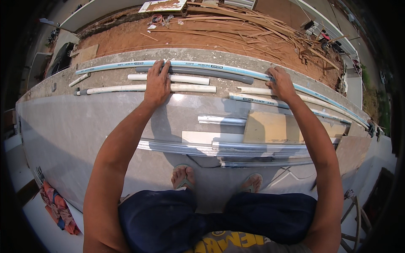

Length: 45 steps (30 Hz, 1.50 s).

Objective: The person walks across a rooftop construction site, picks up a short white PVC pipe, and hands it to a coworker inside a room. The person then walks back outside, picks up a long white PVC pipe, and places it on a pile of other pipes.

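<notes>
A long white and blue plastic pipe point(114, 65) with printed marks lies along the far side of the wall's top. My left hand point(158, 84) lies across the pipes, its fingers stretched out and apart, fingertips over the white and blue pipe. Under it pass a grey pipe point(211, 74), a short white pipe point(190, 79) and a longer white pipe point(118, 89). Farther right, the curled fingers of my right hand point(283, 84) close on the white and blue pipe. Below that hand lie a cut white pipe point(253, 90) and a blue-marked pipe piece point(257, 99).
Silvery metal channels point(177, 146) and a tan board point(268, 126) lie on the grey slab point(71, 122) before my feet. Beyond the concrete ledge point(185, 55) is reddish soil with a timber pile point(249, 25). A crumpled orange cloth point(59, 206) sits at lower left.
</notes>
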### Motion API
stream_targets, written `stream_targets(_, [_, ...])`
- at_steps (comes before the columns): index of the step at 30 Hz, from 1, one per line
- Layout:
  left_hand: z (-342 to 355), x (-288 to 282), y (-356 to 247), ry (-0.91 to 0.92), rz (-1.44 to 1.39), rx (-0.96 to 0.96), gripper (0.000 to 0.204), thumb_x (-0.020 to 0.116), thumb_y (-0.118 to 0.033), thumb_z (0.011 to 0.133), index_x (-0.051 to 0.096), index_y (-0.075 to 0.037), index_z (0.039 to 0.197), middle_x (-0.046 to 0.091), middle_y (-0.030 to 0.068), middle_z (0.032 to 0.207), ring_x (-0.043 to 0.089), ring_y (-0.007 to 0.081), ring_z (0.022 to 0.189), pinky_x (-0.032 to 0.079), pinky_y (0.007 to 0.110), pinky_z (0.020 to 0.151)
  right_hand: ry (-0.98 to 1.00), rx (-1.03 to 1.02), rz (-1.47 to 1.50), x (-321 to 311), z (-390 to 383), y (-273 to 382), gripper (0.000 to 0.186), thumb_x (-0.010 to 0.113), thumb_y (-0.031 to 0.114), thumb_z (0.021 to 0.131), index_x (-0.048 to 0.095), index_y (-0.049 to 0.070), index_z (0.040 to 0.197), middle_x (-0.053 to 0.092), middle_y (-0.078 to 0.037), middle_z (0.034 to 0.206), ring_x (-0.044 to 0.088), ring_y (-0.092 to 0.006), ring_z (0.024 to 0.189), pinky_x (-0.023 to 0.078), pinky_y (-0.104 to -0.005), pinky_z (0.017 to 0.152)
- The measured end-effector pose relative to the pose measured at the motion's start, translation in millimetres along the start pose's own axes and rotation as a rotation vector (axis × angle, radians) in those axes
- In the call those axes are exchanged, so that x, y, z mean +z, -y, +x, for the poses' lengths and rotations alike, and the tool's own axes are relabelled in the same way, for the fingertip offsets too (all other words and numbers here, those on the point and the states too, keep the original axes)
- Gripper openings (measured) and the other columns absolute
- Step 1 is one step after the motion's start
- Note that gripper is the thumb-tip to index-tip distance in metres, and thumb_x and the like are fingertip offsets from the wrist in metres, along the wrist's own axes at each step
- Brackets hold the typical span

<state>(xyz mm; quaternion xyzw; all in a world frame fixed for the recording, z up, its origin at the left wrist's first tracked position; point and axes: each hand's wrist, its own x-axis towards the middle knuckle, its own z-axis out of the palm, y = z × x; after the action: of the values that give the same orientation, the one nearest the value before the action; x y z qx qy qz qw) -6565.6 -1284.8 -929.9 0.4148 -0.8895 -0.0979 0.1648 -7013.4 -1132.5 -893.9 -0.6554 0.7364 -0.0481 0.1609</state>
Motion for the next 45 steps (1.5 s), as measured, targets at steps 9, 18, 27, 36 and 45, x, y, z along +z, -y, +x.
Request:
stream_targets(9, [4.7, -3.2, -0.8, 0.006, 0.018, -0.051, 0.046, 0.056, -0.011, 0.094, 0.053, -0.004, 0.139, 0.051, 0.0187, 0.14, 0.045, 0.0374, 0.135, 0.036, 0.049, 0.112, -0.064, 0.035, -0.048, -9.4, -27.3, -12.3, 0.045, 0.072, 0.019, 0.09, 0.057, 0.013, 0.132, 0.059, -0.018, 0.126, 0.055, -0.0375, 0.12, 0.044, -0.0491, 0.1])
stream_targets(18, [23.9, -15.1, 19.8, -0.081, -0.004, -0.13, 0.031, 0.055, -0.023, 0.098, 0.062, -0.003, 0.12, 0.058, 0.0172, 0.122, 0.054, 0.0346, 0.12, 0.043, 0.049, 0.102, -0.085, 0.059, -0.072, -19.9, -52.7, -20.0, 0.042, 0.063, 0.024, 0.098, 0.055, 0.011, 0.138, 0.057, -0.019, 0.129, 0.054, -0.0379, 0.121, 0.044, -0.0494, 0.099])
stream_targets(27, [4.3, -78.8, 172.4, -0.278, 0.17, -0.613, 0.022, 0.062, -0.016, 0.093, 0.069, 0.002, 0.103, 0.061, 0.0239, 0.114, 0.057, 0.0405, 0.111, 0.047, 0.049, 0.097, -0.058, 0.063, -0.222, -18.1, -65.1, -31.2, 0.046, 0.049, 0.034, 0.106, 0.05, 0.013, 0.147, 0.053, -0.019, 0.138, 0.049, -0.0367, 0.131, 0.039, -0.0485, 0.108])
stream_targets(36, [-48.0, -140.9, 330.2, -0.06, 0.465, -0.82, 0.025, 0.059, -0.011, 0.089, 0.067, -0.001, 0.11, 0.061, 0.022, 0.125, 0.056, 0.0386, 0.125, 0.049, 0.05, 0.101, -0.174, 0.084, -0.087, -54.3, -101.1, -29.0, 0.044, 0.041, 0.031, 0.109, 0.052, 0.005, 0.143, 0.052, -0.024, 0.138, 0.047, -0.0412, 0.132, 0.034, -0.0502, 0.113])
stream_targets(45, [-32.9, -120.8, 368.3, 0.055, 0.597, -0.523, 0.025, 0.053, -0.003, 0.09, 0.061, -0.002, 0.114, 0.068, 0.0192, 0.116, 0.064, 0.038, 0.113, 0.053, 0.047, 0.096, -0.156, 0.234, -0.173, -82.3, -171.6, -56.5, 0.04, 0.041, 0.022, 0.108, 0.054, -0.002, 0.138, 0.054, -0.026, 0.137, 0.049, -0.043, 0.13, 0.037, -0.0491, 0.111])
